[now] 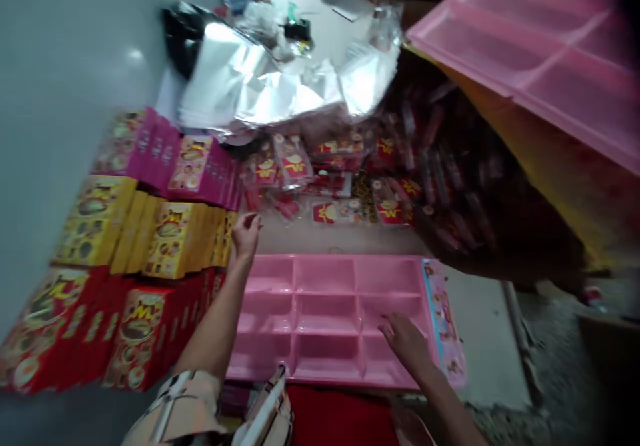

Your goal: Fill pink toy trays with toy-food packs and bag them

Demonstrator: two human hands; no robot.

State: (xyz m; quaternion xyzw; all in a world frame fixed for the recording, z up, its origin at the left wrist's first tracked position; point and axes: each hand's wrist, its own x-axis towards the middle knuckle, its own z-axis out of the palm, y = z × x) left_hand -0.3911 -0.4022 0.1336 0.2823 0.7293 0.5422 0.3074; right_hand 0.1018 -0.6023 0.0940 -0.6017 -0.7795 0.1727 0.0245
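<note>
A pink tray [325,294] divided into several compartments lies in front of me, its inside bare. My left hand [247,238] is raised at the tray's far left corner, beside the stacked yellow boxes [167,239]. Its fingers curl loosely with a gap at the thumb, and I see nothing in them. Over the right-hand compartments my right hand [404,345] reaches in with fingers stretched and apart, holding nothing. Whether it touches the tray I cannot tell. A printed strip [444,316] with pictures runs along the tray's right end.
Red boxes [137,333] and magenta boxes [193,166] stand in rows at left. Small clear packets [293,163] with red and yellow print lie behind the tray. Silver bags [280,93] lie farther back. More pink trays [540,53] jut in at upper right.
</note>
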